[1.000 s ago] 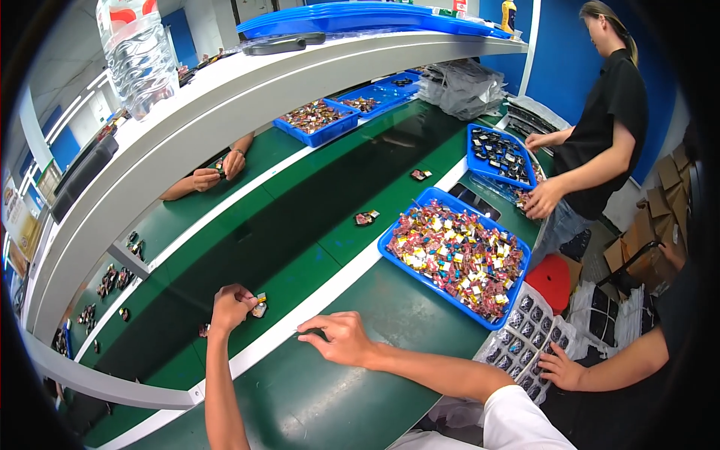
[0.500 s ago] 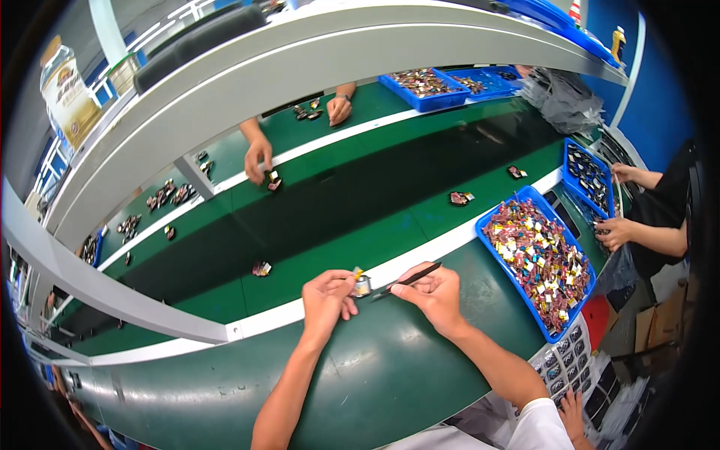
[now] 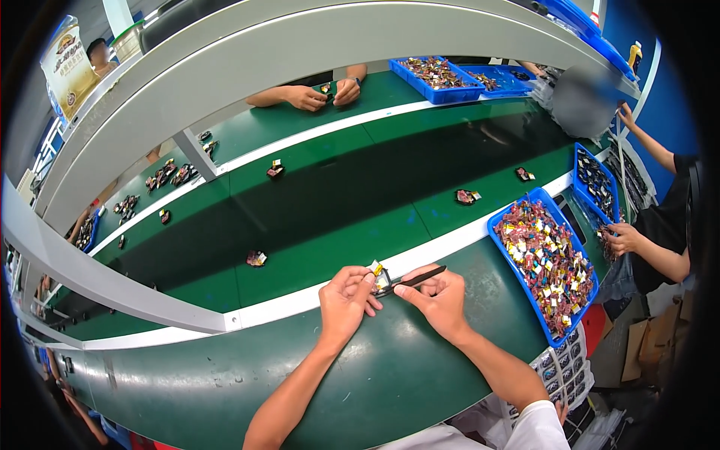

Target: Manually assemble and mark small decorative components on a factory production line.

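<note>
My left hand (image 3: 346, 304) is closed around a small dark electronic part (image 3: 382, 280) with a white and yellow tag, pinched between thumb and fingers above the near edge of the green bench. In my right hand (image 3: 441, 301) is a slim black tool, apparently tweezers (image 3: 424, 277), slanting down to the left. Its tip reaches the part, though my fingers partly cover the contact. To the right of my right hand stands a blue tray (image 3: 521, 285) heaped with small parts that have reddish wires and white, yellow and blue bits.
Beyond a white rail lies a green conveyor (image 3: 315, 202) with scattered parts (image 3: 256, 259). Across it, a co-worker's hands (image 3: 305, 97) handle a small piece. Another co-worker (image 3: 660, 247) works by a blue tray (image 3: 576, 169) at right. A grey frame (image 3: 120, 277) arches over the left.
My hands have shifted slightly right and closer together, bringing the tweezers to the part. The co-worker across has drawn a hand back from the conveyor, leaving a part there.
</note>
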Motion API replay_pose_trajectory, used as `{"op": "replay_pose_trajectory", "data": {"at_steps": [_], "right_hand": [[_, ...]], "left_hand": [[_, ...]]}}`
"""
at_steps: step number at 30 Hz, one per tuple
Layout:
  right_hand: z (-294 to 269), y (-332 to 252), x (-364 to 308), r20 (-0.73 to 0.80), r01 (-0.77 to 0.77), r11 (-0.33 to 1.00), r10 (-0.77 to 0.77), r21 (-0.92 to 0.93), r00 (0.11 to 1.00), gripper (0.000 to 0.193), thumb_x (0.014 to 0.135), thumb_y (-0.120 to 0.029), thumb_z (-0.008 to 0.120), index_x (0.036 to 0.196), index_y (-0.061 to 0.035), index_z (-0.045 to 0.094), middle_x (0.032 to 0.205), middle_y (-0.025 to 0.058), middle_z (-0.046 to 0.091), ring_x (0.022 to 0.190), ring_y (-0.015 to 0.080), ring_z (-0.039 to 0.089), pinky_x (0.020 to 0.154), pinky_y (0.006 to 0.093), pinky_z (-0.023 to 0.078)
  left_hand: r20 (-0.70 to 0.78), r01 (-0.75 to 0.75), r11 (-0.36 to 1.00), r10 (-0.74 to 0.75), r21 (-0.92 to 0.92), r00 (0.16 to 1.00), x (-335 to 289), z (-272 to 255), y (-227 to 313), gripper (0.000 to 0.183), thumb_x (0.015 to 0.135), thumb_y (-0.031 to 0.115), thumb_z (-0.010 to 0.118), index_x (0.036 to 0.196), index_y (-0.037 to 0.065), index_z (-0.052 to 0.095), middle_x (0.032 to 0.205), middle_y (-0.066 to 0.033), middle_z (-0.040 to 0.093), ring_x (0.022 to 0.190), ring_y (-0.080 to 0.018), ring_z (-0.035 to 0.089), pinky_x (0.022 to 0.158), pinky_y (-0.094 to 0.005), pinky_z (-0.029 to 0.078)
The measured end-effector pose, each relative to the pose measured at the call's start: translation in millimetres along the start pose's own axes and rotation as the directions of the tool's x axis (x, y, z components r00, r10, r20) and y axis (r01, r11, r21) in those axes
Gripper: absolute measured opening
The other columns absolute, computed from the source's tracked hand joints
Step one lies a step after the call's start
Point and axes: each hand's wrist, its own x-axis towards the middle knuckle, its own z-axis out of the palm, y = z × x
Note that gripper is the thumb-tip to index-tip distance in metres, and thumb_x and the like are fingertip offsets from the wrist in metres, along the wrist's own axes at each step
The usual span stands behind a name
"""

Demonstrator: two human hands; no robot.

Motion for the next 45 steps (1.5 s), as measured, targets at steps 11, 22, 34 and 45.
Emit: {"op": "replay_pose_trajectory", "data": {"at_steps": [11,22,34,45], "right_hand": [[0.6,3.6,-0.9,-0.061,0.053,0.992,-0.061,-0.115,0.996,0.016,0.08,0.003,0.08,0.092,0.003,0.069,0.079,0.0023,0.072,0.055,-0.0049,0.043,0.044,0.0166,0.028],[0.8,12.4,2.1,-0.045,0.0,0.996,0.004,0.087,0.999,0.016,0.082,0.007,0.077,0.095,0.0042,0.068,0.084,0.0073,0.073,0.064,-0.0011,0.056,0.051,0.0151,0.038],[-6.6,4.9,5.1,0.051,-0.062,0.993,0.057,0.099,0.997,0.016,0.081,0.008,0.077,0.094,0.0049,0.067,0.086,0.0082,0.072,0.068,0.0023,0.06,0.055,0.016,0.043],[-10.3,-1.4,7.1,0.096,-0.149,0.981,0.137,0.125,0.986,0.015,0.081,0.01,0.075,0.094,0.0063,0.067,0.09,0.013,0.073,0.081,0.0128,0.07,0.071,0.0224,0.056]], "left_hand": [[0.01,-0.05,0.999,0.05,0.02,0.999,-3.4,5.4,-2.8,0.016,0.098,0.006,0.06,0.108,-0.006,0.057,0.097,-0.0166,0.069,0.066,-0.0187,0.071,0.049,-0.0265,0.056],[0.04,-0.087,0.995,0.086,0.041,0.996,-6.7,8.8,-3.6,0.016,0.098,0.006,0.06,0.108,-0.005,0.057,0.097,-0.0169,0.07,0.069,-0.02,0.073,0.049,-0.0271,0.057],[0.077,-0.022,0.999,0.025,-0.039,0.997,-3.6,1.1,-3.1,0.017,0.098,0.005,0.062,0.109,-0.007,0.06,0.091,-0.0168,0.069,0.063,-0.0187,0.07,0.048,-0.0264,0.055],[0.084,0.008,0.997,-0.001,-0.078,0.996,-4.6,2.1,-3.7,0.016,0.098,0.005,0.061,0.108,-0.007,0.061,0.089,-0.016,0.069,0.062,-0.0178,0.069,0.048,-0.0258,0.055]]}}
